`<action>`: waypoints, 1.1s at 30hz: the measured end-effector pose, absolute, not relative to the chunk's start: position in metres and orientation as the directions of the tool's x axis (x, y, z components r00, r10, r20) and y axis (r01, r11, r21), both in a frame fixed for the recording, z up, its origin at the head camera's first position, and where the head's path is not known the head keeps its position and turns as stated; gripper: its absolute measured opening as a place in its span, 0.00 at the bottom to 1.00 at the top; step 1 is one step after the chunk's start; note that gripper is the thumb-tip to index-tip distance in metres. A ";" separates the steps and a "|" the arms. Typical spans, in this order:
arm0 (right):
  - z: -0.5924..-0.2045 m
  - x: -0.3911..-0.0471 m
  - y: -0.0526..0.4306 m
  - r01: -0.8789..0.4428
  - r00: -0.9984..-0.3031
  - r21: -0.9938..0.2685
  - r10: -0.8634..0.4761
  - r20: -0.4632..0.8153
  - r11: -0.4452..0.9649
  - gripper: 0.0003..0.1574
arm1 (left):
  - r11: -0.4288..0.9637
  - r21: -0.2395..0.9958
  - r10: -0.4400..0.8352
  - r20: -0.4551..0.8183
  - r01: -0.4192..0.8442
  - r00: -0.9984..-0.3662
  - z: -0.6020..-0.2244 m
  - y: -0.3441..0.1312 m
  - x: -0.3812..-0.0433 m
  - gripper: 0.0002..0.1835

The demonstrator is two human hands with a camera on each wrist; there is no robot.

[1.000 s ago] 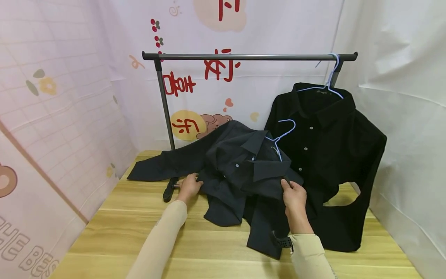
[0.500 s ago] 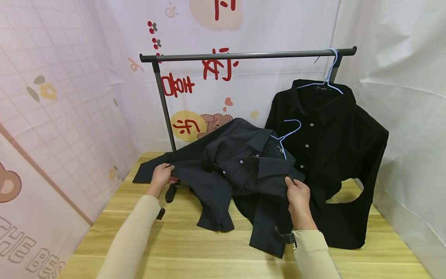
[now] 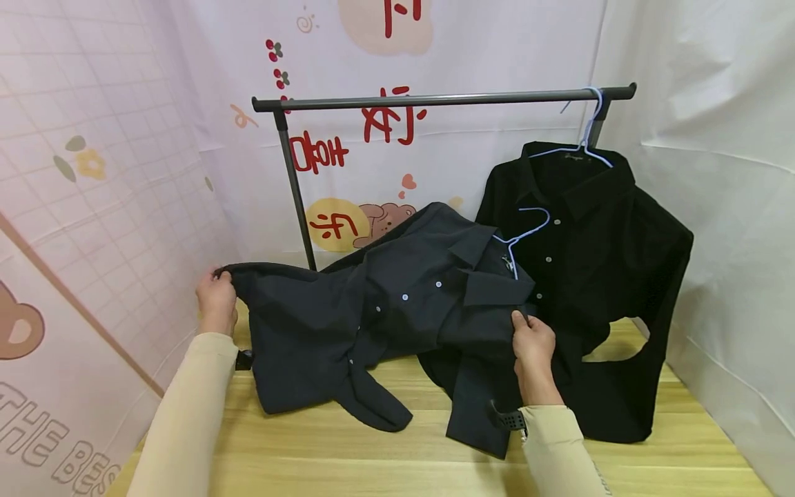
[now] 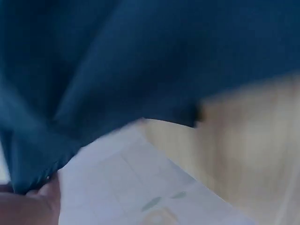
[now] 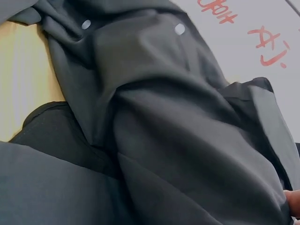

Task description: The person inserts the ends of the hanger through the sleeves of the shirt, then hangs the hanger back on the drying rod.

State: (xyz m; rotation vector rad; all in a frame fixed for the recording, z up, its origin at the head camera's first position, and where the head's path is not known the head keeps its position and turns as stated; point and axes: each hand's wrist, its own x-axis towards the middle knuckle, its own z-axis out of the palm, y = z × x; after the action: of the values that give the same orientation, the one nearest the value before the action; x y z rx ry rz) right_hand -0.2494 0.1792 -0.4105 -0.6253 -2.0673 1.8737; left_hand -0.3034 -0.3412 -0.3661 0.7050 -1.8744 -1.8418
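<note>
A dark navy button-up shirt (image 3: 404, 297) lies stretched sideways over the table, its collar toward the right and its hem toward the left. A light blue hanger (image 3: 515, 241) sits in its neck, the hook standing up out of the collar. At the far left my left hand (image 3: 217, 298) pinches the bottom edge of the shirt and holds it raised; the left wrist view shows the fingers (image 4: 47, 192) at the cloth's edge. My right hand (image 3: 533, 348) grips the shirt at the shoulder just below the collar, and in the right wrist view only a fingertip (image 5: 293, 201) shows.
Behind stands a dark metal clothes rack (image 3: 435, 100). From its right end a black shirt (image 3: 596, 228) hangs on another light blue hanger (image 3: 586, 131), its lower part resting on the wooden table (image 3: 348, 462). Printed white cloth walls (image 3: 112, 172) enclose the back and sides.
My left hand has let go of its first spot, then pulled the shirt's hem out to the left and up, spreading the front. The right hand keeps its grip, nearly still.
</note>
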 end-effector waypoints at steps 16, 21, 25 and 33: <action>-0.408 -0.248 0.172 0.102 -0.882 -0.992 0.467 -0.058 0.069 0.23 | 0.723 0.650 -0.091 -0.244 -0.232 -0.966 -0.466 -0.333 -0.229 0.31; -0.408 -0.249 0.173 0.105 -0.882 -0.993 0.468 -0.065 0.059 0.23 | 0.723 0.685 0.041 -0.166 -0.085 -0.985 -0.470 -0.322 -0.218 0.14; -0.408 -0.248 0.174 0.111 -0.881 -0.993 0.467 -0.076 0.046 0.23 | 0.754 0.650 0.026 -0.174 -0.095 -0.984 -0.469 -0.318 -0.217 0.17; -0.408 -0.248 0.175 0.109 -0.878 -0.993 0.473 -0.075 0.044 0.22 | 0.882 0.429 0.237 -0.047 0.195 -0.970 -0.475 -0.308 -0.211 0.08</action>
State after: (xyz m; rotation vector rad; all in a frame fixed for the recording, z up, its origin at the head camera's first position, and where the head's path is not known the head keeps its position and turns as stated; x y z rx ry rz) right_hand -0.2477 0.1749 -0.4084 -0.5934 -2.0515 1.9101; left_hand -0.2111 -0.3076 -0.4748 -0.3611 -3.1424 -0.7005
